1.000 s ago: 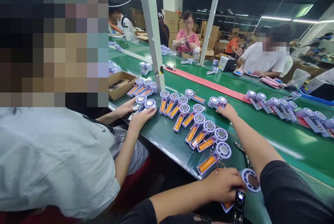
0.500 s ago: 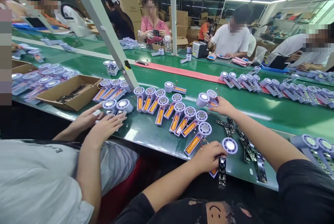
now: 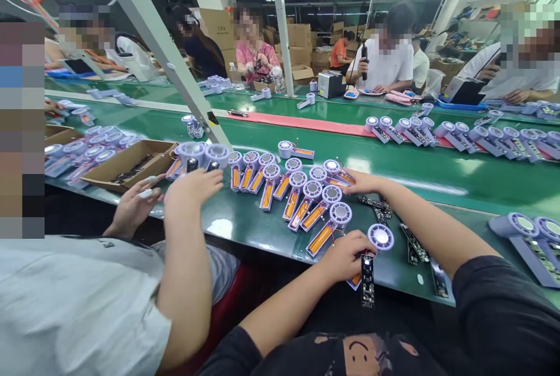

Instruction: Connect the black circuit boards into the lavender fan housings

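Observation:
My left hand (image 3: 350, 254) is closed on a purple handheld fan (image 3: 381, 238) at the table's near edge. A black circuit board (image 3: 367, 281) hangs down over this fan's handle, and part of an orange battery shows beside it. Farther back, the fingers of my right hand (image 3: 366, 182) close on the handle of another purple fan (image 3: 332, 166), with its orange battery and thin red wires exposed. That fan lies against a group of similar open-handled fans (image 3: 312, 190). Loose circuit boards (image 3: 413, 243) lie below my right forearm.
A co-worker's hand (image 3: 192, 186) reaches over fans at left, close to a cardboard tray (image 3: 126, 169) of dark boards. A slanted metal post (image 3: 175, 72) rises from the green table (image 3: 262, 242). More fans (image 3: 520, 225) stand at right, and a row lines the far side.
My right hand has moved left, bringing its fan up against the group. My left hand keeps its grip on the near fan. The co-worker's hand beside me has moved forward with two fans.

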Available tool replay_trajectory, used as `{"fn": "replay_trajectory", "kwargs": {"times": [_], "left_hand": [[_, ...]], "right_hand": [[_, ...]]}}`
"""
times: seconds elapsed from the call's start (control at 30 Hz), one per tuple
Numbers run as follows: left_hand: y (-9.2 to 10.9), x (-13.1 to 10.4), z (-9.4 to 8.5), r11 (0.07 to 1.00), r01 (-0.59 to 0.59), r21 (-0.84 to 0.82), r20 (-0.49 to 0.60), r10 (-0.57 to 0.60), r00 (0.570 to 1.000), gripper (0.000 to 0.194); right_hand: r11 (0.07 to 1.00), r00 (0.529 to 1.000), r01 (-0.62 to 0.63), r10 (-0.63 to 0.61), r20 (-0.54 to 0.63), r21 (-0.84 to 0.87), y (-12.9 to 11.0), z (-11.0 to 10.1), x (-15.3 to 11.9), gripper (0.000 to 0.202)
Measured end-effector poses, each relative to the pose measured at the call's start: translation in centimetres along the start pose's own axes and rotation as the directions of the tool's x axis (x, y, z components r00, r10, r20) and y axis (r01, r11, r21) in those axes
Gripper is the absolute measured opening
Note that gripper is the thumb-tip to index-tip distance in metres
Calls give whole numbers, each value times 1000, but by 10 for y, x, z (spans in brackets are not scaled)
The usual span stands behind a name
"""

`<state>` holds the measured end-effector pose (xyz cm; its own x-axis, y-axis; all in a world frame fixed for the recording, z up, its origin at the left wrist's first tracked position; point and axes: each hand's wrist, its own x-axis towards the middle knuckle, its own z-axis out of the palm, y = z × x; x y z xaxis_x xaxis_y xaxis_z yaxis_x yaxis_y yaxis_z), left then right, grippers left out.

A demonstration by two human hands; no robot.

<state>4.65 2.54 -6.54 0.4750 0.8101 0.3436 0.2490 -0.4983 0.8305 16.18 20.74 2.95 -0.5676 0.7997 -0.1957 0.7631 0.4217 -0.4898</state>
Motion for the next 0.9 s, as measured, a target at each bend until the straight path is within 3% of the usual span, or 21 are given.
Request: {"fn": "replay_trajectory", "kwargs": {"times": [0.07, 0.17, 0.27, 0.3, 0.4, 0.47, 0.6, 0.7, 0.8, 0.9], "left_hand": [[0, 0, -1, 1000, -17, -26, -3, 17, 1000, 17], [2, -2, -3, 1000, -1, -24, 23, 2, 1000, 17], [5, -5, -8, 1000, -2, -16, 47, 2, 999, 19], [6, -6, -9, 1000, -10, -20, 47, 11, 999, 20], [8, -8, -9, 999, -43, -15, 16, 43, 999, 20], [13, -11, -6, 997, -66, 29, -27, 67, 997, 20], [27, -16, 0, 975, -63, 215, -106, 87, 991, 25], [34, -18, -4, 926, -98, 364, -125, 153, 980, 18], [35, -17, -12, 847, -235, 476, -16, 275, 961, 13], [34, -11, -21, 832, -252, 494, 64, 254, 965, 16]], "right_hand": [[999, 999, -33, 32, -22, -13, 3, -8, -19, 79], [999, 994, -25, 23, -112, -21, 3, -15, -71, 70], [991, 948, 134, -121, -295, 24, -5, -7, -140, 43], [985, 957, 144, -115, -268, 92, -9, 0, -161, 34], [964, 997, 14, -34, 71, 265, -23, 36, -205, 32], [938, 986, -111, 62, 157, 328, -30, 68, -217, 32], [889, 984, -168, 176, 21, 427, -31, 114, -221, 39], [817, 987, -135, 161, 3, 561, -23, 121, -221, 45], [703, 988, -148, 128, 81, 696, -14, 119, -223, 50], [565, 972, -223, 195, 134, 794, -7, 120, -225, 54]]}}
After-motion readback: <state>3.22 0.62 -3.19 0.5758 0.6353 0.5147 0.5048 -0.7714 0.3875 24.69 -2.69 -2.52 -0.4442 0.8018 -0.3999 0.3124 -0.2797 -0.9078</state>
